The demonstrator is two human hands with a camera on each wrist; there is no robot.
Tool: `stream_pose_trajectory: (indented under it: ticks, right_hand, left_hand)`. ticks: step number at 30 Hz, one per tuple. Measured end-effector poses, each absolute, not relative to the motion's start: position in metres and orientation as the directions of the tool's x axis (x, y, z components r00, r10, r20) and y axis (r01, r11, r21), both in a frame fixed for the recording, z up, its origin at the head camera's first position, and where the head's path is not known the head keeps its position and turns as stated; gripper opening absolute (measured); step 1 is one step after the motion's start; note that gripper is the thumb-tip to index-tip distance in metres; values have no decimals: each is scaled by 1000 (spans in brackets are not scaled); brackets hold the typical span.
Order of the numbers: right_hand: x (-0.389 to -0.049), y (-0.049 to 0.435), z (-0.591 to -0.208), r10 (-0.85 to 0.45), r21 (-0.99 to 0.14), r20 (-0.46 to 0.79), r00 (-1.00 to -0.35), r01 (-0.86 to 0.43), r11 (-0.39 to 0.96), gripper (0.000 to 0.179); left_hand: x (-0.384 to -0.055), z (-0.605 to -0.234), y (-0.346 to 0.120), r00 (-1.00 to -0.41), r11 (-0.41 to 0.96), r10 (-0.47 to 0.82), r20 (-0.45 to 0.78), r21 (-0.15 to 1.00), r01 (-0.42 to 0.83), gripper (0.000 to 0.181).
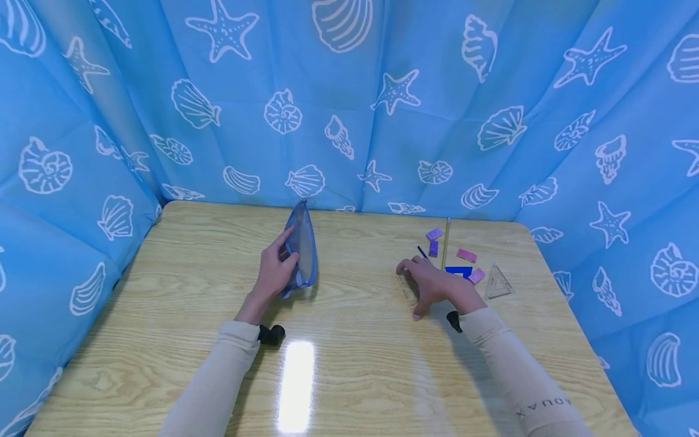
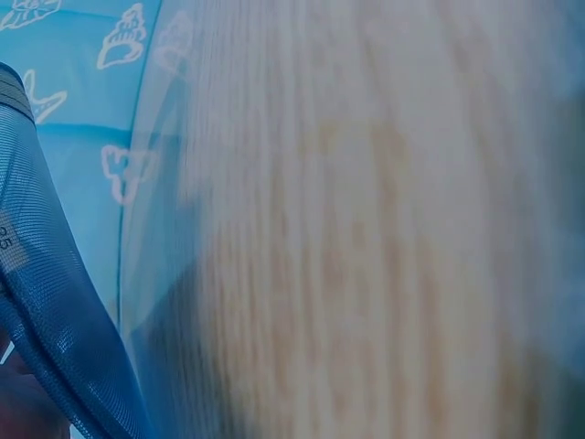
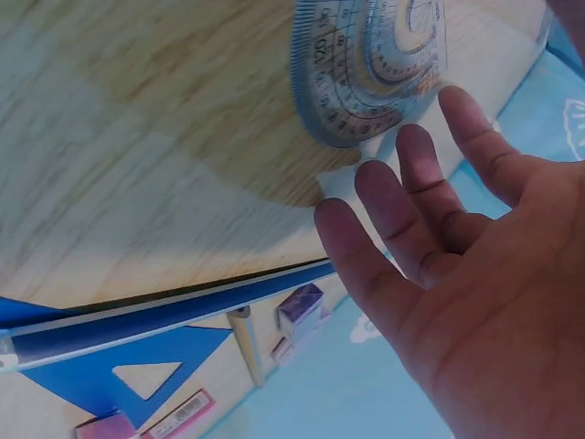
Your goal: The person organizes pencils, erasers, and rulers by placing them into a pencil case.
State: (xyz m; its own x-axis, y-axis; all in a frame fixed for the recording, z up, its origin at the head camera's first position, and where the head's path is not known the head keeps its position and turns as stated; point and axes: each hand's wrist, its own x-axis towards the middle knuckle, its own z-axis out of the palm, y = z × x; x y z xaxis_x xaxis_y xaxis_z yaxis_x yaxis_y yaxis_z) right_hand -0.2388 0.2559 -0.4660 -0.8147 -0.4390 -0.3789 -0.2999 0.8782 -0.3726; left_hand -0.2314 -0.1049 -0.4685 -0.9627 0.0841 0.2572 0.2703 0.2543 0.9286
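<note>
In the head view my left hand (image 1: 275, 270) grips a blue mesh zip pouch (image 1: 306, 249), thumb on one side and fingers on the other. The pouch's mesh (image 2: 64, 311) and zip edge fill the left side of the left wrist view. My right hand (image 1: 431, 284) arches low over a clear protractor (image 1: 406, 288), thumb and fingers spread apart. In the right wrist view the protractor (image 3: 352, 78) lies just past the fingertips (image 3: 462, 105), one of them right at its edge. The fingers are only slightly bent.
Beyond my right hand lie purple erasers (image 1: 434, 249), pink erasers (image 1: 466, 255), a yellow pencil (image 1: 446, 243), a thin dark stick (image 1: 422, 250) and a blue set square (image 1: 459, 271). A clear set square (image 1: 498, 283) lies farther right. A blue curtain (image 1: 349, 121) hangs behind the wooden table (image 1: 349, 364).
</note>
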Motion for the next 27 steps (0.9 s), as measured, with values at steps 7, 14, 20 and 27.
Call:
stream_pose_trajectory:
  ticks: [7, 14, 20, 27]
  right_hand:
    - [-241, 257, -469, -442, -374, -366, -819, -305, 876, 95]
    - [-244, 254, -467, -444, -382, -369, -816, -303, 873, 94]
    - [-242, 252, -466, -440, -384, -374, -816, -295, 875, 87]
    - [-240, 254, -468, -438, -408, -365, -821, -282, 868, 88]
  left_hand:
    - [-233, -470, -106, -961, 275, 82, 263, 921, 276, 57]
    - [-238, -478, -105, -964, 274, 74, 255, 925, 265, 57]
    - [-252, -505, -109, -966, 276, 61, 253, 925, 260, 59]
    - [-254, -509, -109, -964, 278, 60, 258, 923, 265, 59]
